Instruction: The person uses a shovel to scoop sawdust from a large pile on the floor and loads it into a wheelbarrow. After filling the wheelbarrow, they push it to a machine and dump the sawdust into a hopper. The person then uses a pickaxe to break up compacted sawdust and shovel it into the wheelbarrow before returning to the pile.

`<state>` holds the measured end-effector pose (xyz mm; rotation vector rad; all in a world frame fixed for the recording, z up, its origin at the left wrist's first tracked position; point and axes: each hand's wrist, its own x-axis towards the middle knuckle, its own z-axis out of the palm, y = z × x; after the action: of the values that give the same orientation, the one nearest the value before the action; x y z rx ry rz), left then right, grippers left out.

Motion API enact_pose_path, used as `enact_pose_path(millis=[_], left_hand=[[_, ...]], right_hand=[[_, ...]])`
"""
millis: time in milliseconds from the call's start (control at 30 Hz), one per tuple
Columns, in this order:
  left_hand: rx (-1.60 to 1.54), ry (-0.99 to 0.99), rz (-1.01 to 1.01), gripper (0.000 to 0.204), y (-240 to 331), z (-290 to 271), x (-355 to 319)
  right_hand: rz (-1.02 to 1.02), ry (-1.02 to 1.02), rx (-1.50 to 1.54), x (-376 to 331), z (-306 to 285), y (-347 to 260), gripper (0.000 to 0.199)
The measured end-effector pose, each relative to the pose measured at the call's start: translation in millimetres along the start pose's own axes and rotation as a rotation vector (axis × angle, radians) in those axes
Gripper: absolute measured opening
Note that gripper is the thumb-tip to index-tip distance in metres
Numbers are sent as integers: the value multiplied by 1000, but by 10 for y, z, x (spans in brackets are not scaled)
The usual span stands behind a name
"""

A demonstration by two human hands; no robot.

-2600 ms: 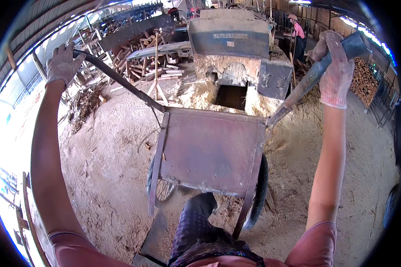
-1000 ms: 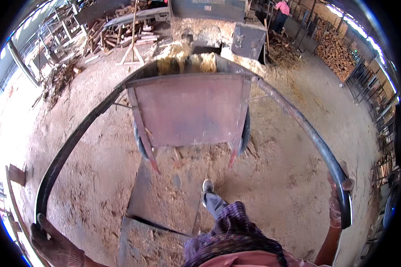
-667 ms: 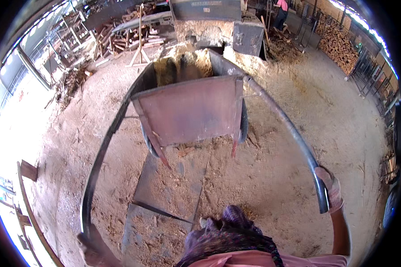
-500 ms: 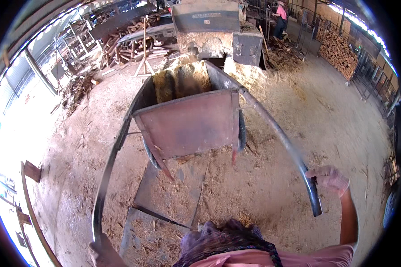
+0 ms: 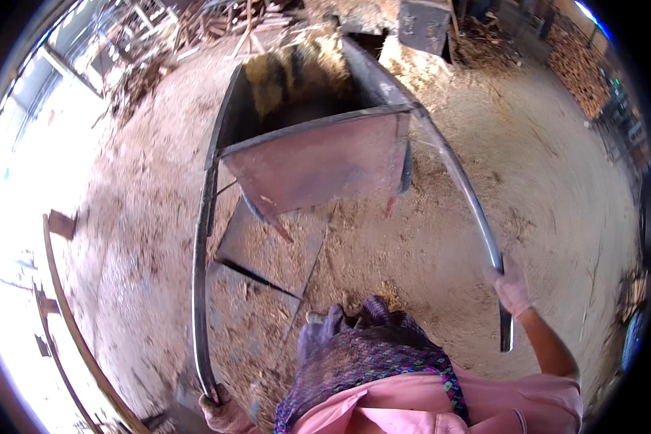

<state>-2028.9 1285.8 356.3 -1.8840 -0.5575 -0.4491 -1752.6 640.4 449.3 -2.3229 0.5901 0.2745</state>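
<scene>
Downward fisheye view from head height

Pink shirt [image 5: 419, 398], dark multicoloured patterned apron [image 5: 383, 354], pale gloves [image 5: 515, 291] on both hands [image 5: 226, 414]

Glossy metal handles [image 5: 199, 304], matt cart panel [image 5: 318, 163]

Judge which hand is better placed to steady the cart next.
Probably the right hand: it lies across the right handle, whose end shows below, while the left hand is at the tip of the left handle.
</scene>
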Motion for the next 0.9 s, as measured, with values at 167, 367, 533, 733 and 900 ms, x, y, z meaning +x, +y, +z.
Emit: enact_pose_path(millis=[167, 367, 533, 733, 900], left_hand=[[-1087, -761, -736, 26, 250, -647, -2], [-1012, -992, -635, 9, 348, 17, -697], [-911, -280, -531, 37, 281, 677, -1084], [-928, -547, -725, 12, -147, 1435, -483], [-575, -384, -343, 8, -600, 2501, 0]], right_hand=[[552, -189, 529, -354, 494, 1374, 29], [878, -480, 629, -759, 960, 2207, 16], [1117, -644, 327, -1111, 1148, 990, 28], [814, -428, 671, -1207, 1643, 590, 22], [738, -312, 924, -1039, 2337, 474, 18]])
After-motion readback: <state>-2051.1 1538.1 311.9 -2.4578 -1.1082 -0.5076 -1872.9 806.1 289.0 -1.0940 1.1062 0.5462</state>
